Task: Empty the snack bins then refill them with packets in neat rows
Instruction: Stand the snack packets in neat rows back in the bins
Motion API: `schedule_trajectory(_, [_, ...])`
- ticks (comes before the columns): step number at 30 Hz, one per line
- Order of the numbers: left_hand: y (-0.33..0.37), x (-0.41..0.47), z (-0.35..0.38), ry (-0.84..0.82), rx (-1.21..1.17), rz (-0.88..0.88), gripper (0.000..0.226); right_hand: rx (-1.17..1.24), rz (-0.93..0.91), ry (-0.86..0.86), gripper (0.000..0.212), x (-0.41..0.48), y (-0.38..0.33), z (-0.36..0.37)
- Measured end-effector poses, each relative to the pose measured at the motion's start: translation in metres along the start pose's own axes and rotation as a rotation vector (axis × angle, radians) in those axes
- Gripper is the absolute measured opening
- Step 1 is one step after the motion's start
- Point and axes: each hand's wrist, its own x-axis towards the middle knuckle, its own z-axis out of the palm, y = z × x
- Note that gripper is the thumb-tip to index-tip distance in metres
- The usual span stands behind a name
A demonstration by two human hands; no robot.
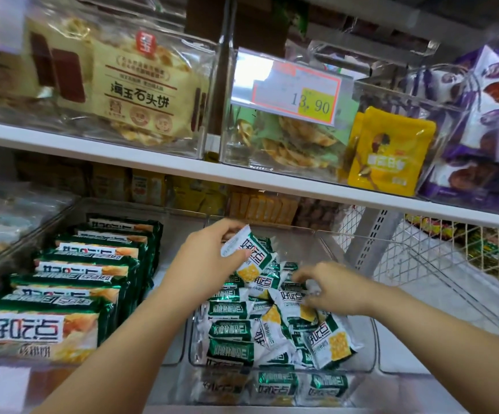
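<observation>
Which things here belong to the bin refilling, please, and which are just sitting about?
Job in hand: left hand holding a green-and-white packet; right hand among the loose packets; clear bin; row of larger green packs beside it.
Just sitting about: stone-cake bag; 13.90 price tag; yellow packet; purple packets; wire basket.

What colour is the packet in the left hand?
Packet: white with green band and yellow cracker picture; head view.

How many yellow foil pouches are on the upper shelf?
2: one yellow foil pouch in front, a second pouch tucked behind its left edge; others may be hidden.
</observation>
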Motion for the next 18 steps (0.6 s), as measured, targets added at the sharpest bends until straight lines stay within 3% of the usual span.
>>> schedule_trajectory(3, [-0.003,-0.002,0.001,0.024,0.036,-0.013,0.041,-0.146,0.037,-0.113,0.055,0.007,0.000,0.008])
schedule_trajectory(8, [-0.004,-0.001,-0.001,0.054,0.073,-0.030,0.042,-0.172,0.030,-0.119,0.054,0.009,0.001,0.007])
schedule_trajectory(13, [-0.005,0.000,-0.002,0.089,0.073,-0.038,0.047,-0.055,-0.014,0.014,0.026,0.001,0.007,0.004])
schedule_trajectory(18, [-0.006,0.001,-0.002,0.132,0.065,-0.025,0.049,0.020,-0.041,0.219,0.016,0.001,0.001,-0.005])
